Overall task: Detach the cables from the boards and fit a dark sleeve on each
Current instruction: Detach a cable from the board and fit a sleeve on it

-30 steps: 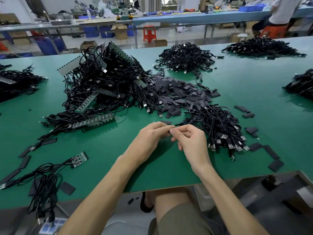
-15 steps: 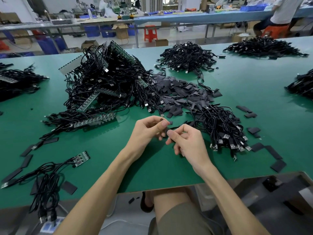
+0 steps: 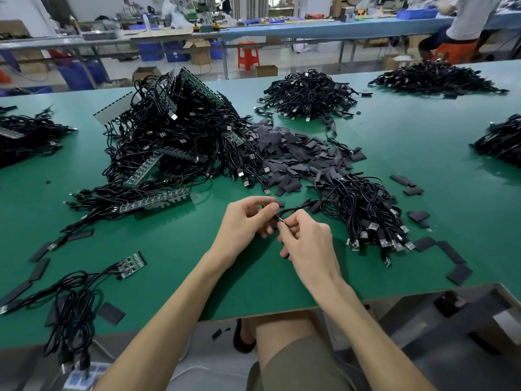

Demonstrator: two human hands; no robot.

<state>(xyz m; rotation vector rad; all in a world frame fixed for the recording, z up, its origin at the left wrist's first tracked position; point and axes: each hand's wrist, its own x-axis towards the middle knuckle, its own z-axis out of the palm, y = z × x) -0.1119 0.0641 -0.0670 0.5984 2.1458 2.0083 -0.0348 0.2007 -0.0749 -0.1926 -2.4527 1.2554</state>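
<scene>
Near the worktop's (image 3: 174, 277) front edge, the left hand (image 3: 246, 221) and right hand (image 3: 308, 244) both pinch one cable (image 3: 296, 208) end, steadying it, presumably to slide on a sleeve hidden behind fingers.

A green table (image 3: 394, 153) fills the near view. Past its far edge lies a pale floor (image 3: 310, 60). On the floor a red stool (image 3: 248, 55), cardboard boxes (image 3: 198, 52) and blue crates (image 3: 150, 50) stand under and beside long benches (image 3: 310, 28), blue-topped toward the right. Near the benches' right end a person in a white shirt (image 3: 468, 18) sits on an orange stool (image 3: 454, 50). A white wall (image 3: 25, 7) rises at the back left. The light is bright and even.
</scene>
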